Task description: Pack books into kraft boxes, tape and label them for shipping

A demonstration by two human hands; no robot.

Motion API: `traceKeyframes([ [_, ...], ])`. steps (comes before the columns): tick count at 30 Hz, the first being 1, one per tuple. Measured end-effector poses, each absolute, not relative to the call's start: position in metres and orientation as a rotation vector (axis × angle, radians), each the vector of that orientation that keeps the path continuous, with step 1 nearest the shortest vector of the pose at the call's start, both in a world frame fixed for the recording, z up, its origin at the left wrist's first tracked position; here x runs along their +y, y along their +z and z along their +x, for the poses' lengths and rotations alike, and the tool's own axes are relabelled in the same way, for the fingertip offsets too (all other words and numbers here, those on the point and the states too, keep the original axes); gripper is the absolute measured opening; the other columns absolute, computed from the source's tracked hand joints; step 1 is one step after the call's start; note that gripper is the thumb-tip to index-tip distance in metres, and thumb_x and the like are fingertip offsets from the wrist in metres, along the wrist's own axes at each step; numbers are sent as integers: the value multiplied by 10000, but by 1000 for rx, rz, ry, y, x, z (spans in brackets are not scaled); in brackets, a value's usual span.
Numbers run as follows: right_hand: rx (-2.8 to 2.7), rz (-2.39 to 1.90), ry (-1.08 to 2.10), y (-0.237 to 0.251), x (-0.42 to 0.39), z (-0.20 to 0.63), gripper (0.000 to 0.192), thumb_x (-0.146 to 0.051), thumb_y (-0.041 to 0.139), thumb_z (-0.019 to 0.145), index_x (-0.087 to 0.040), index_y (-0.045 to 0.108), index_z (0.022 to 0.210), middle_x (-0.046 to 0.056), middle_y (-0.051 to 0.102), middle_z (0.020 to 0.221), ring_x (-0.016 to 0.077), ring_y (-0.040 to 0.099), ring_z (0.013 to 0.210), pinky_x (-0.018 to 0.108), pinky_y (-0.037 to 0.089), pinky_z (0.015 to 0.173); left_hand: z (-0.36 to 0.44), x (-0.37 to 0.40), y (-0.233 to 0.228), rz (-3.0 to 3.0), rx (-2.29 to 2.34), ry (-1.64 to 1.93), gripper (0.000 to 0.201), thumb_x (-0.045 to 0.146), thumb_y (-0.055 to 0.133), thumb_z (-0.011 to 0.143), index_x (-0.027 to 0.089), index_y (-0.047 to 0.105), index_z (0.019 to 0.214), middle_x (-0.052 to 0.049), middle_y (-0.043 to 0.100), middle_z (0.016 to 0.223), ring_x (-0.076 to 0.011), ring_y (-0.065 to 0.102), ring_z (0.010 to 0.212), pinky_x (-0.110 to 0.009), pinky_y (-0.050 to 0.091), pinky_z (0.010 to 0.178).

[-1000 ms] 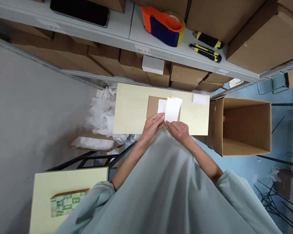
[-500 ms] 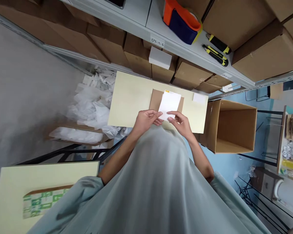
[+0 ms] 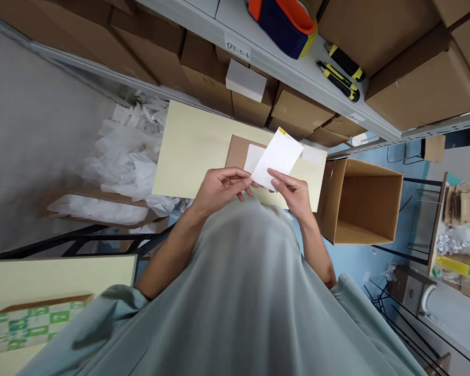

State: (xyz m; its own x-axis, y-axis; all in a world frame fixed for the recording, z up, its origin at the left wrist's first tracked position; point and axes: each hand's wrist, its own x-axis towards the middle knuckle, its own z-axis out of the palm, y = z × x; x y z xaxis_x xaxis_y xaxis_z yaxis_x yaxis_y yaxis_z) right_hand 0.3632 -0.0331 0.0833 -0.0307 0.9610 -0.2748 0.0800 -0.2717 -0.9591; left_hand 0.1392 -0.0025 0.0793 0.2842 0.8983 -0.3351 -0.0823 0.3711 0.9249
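Head view, looking down past the person's pale grey-green garment [image 3: 243,303]. A grey metal shelf [image 3: 297,73] crosses the top of the frame, with brown cartons [image 3: 415,62] standing on it and more cartons [image 3: 149,47] stacked below it. A pale yellow table [image 3: 188,151] stands under the shelf; a second pale yellow surface [image 3: 43,277] lies at lower left and bears a green-and-white patterned box [image 3: 35,324]. An open cardboard box [image 3: 364,203], lying on its side with the mouth toward the camera, stands just beside the table's right edge. Crumpled clear plastic wrapping [image 3: 117,162] is heaped to the left of the table.

On the table lies a flat brown cardboard piece [image 3: 237,154] with a small white label [image 3: 253,156] on it; a second white label [image 3: 312,154] lies near the table's far right corner. On the shelf rest an orange-and-blue tape dispenser [image 3: 282,21] and two yellow-and-black utility knives [image 3: 340,73]; a white block [image 3: 246,81] sits on a carton below.

The white card [image 3: 280,156], with a small yellow mark at its upper corner, is held tilted above the brown cardboard piece, clear of the table. The right hand [image 3: 293,190] pinches its lower edge between thumb and fingers. The left hand [image 3: 221,188] is curled, its fingertips touching the card's lower left corner.
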Motion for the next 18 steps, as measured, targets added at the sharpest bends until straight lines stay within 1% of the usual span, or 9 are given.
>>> traceKeyframes([
  [7, -1197, -1441, 1433, 83, -29, 380, 520, -691, 815, 919, -299, 872, 1255, 34, 838, 1281, 249, 786, 1041, 415, 705, 865, 158, -4, 84, 1012, 1114, 860, 370, 534, 865, 793, 176, 787, 838, -113, 834, 829, -241, 778, 662, -317, 595, 525],
  [9, -1201, -1438, 1463, 81, -28, 383, 553, -710, 800, 920, -303, 854, 1290, 33, 849, 1180, 221, 785, 942, 384, 692, 820, 163, -5, 83, 1017, 1126, 868, 357, 529, 860, 791, 183, 787, 839, -108, 832, 821, -241, 778, 664, -318, 599, 526],
  [11, -1228, -1474, 1477, 80, -29, 385, 604, -722, 771, 936, -305, 815, 1371, 10, 829, 967, 181, 749, 783, 337, 659, 736, 167, -8, 83, 1014, 1141, 872, 337, 518, 858, 785, 193, 786, 840, -106, 835, 826, -248, 786, 682, -322, 606, 532],
  [12, -1261, -1525, 1453, 80, -30, 385, 622, -717, 764, 945, -301, 796, 1407, -16, 782, 838, 160, 706, 699, 311, 628, 692, 169, -9, 83, 1010, 1154, 872, 327, 512, 859, 782, 199, 785, 840, -104, 837, 830, -251, 790, 692, -322, 609, 535],
  [14, -1348, -1667, 1312, 83, -33, 384, 595, -681, 763, 966, -284, 796, 1407, -74, 621, 638, 124, 580, 578, 268, 546, 631, 171, -11, 84, 1006, 1182, 870, 313, 502, 860, 783, 205, 784, 842, -100, 842, 838, -251, 797, 707, -315, 613, 545],
  [16, -1429, -1758, 1120, 90, -37, 381, 490, -629, 761, 990, -261, 842, 1303, -97, 485, 574, 106, 475, 549, 253, 477, 618, 171, -13, 85, 1021, 1196, 868, 317, 508, 855, 794, 203, 787, 851, -99, 845, 849, -246, 802, 720, -302, 615, 557],
  [17, -1463, -1760, 1049, 95, -39, 378, 439, -609, 758, 1000, -251, 863, 1233, -92, 466, 584, 104, 452, 559, 254, 458, 621, 171, -14, 86, 1036, 1196, 868, 322, 515, 847, 803, 203, 791, 856, -98, 846, 852, -242, 803, 724, -295, 614, 563],
  [18, -1496, -1739, 1006, 101, -41, 374, 402, -595, 755, 1008, -245, 874, 1167, -80, 481, 609, 106, 447, 575, 259, 447, 622, 169, -15, 86, 1058, 1198, 863, 327, 524, 839, 811, 204, 797, 861, -95, 845, 850, -235, 800, 718, -289, 611, 566],
])
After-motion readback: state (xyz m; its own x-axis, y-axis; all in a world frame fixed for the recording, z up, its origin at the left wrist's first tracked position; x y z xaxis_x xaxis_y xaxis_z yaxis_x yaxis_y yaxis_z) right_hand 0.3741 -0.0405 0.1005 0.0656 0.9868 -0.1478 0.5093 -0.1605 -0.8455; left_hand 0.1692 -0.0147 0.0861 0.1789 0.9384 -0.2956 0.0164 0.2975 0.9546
